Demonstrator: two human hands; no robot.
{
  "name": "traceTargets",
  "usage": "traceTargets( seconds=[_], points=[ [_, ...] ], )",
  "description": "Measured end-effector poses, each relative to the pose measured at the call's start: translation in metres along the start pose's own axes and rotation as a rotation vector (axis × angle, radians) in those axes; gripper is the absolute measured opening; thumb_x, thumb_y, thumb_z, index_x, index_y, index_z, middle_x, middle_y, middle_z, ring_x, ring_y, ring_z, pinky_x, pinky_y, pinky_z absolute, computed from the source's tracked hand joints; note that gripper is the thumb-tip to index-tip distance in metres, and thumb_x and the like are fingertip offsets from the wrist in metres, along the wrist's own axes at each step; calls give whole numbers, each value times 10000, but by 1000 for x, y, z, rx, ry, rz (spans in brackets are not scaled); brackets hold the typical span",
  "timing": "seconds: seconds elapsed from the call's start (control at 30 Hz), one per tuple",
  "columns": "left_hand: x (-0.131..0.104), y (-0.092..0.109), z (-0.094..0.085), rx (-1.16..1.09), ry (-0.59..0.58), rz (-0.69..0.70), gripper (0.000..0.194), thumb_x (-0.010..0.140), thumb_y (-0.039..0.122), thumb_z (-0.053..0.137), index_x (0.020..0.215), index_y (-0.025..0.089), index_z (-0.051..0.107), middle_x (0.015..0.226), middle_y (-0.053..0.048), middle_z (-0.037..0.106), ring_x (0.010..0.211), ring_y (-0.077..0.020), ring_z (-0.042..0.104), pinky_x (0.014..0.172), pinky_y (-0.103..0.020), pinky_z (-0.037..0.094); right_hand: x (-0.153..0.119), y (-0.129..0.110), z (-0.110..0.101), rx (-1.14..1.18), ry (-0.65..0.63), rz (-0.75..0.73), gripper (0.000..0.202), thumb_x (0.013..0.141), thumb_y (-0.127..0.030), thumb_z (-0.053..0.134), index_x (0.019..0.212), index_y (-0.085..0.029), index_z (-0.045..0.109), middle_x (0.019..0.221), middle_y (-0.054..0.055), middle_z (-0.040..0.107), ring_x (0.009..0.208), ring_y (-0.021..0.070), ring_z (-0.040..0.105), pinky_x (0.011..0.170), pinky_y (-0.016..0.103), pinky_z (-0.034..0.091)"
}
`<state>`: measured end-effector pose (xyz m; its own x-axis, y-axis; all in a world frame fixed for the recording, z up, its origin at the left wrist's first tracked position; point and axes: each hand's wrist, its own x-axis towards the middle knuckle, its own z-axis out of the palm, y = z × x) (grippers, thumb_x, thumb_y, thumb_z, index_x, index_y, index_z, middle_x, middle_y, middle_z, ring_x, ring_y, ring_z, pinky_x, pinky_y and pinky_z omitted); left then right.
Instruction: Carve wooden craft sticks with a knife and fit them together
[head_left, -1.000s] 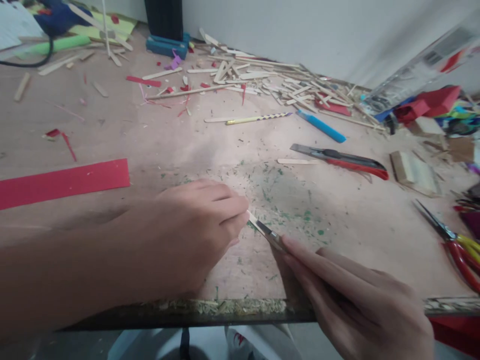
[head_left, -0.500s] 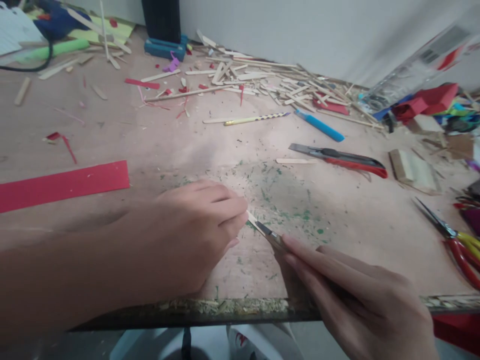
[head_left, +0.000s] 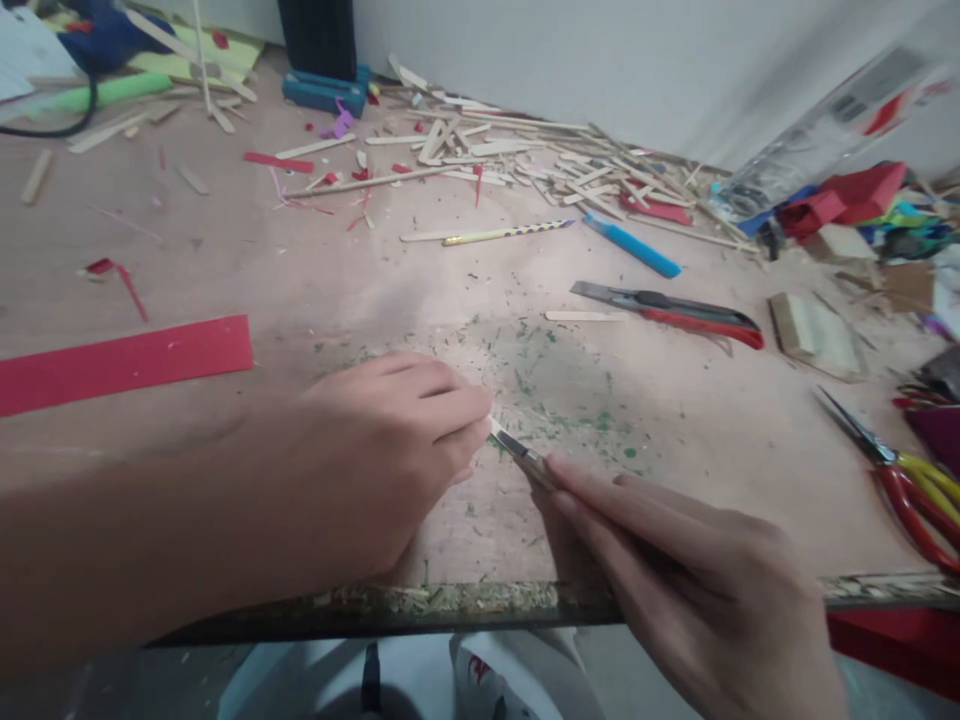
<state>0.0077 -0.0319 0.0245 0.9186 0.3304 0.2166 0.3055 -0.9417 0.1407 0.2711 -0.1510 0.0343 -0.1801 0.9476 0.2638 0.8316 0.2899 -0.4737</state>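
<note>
My left hand [head_left: 397, 450] is closed in a pinch on a thin pale wooden stick [head_left: 494, 425], whose end shows at the fingertips. In my right hand [head_left: 697, 570], closed too, is a small knife [head_left: 519, 448] with a narrow metal blade. The blade lies along the stick, its tip close to my left fingertips. My fingers cover most of the knife's handle and much of the stick. Green flecks [head_left: 600, 420] are scattered on the wooden table [head_left: 720, 430] around both hands.
A red-handled cutter [head_left: 675, 312], a blue pen-like item [head_left: 634, 246] and a patterned pencil [head_left: 510, 234] lie beyond the hands. Pliers [head_left: 892, 465] rest at right, a red strip [head_left: 127, 362] at left. Wooden sticks [head_left: 510, 146] are heaped along the wall.
My right hand and the knife have moved left, bringing the blade nearer my left fingertips. The whole view has shifted slightly.
</note>
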Motion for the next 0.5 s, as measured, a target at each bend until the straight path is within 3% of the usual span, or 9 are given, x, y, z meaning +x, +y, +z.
traceTargets(
  seconds=[0.2,0.4,0.5],
  points=[
    [-3,-3,3,-24,52,48,304,1074,150,574,1324,105,740,1289,-107,784,1212,-310,699,1080,-515,590,-3,1,3,47,32,18,242,1093,-178,707,1284,-259,830,1122,64,892,810,179,872,627,178,640],
    [-4,-1,2,-50,93,22,374,1114,120,481,1409,92,708,1314,-92,767,1253,-300,681,1196,-512,520,-5,1,-1,24,41,36,283,1094,-173,693,1327,-297,795,1102,20,897,812,160,868,618,165,641],
    [-2,1,2,-90,117,-15,377,1130,110,443,1345,129,752,1294,-66,792,1230,-270,702,1203,-484,505,-10,7,-4,15,94,29,379,1083,-150,665,1389,-354,758,1106,-5,895,833,178,872,566,169,630]
  ],
)
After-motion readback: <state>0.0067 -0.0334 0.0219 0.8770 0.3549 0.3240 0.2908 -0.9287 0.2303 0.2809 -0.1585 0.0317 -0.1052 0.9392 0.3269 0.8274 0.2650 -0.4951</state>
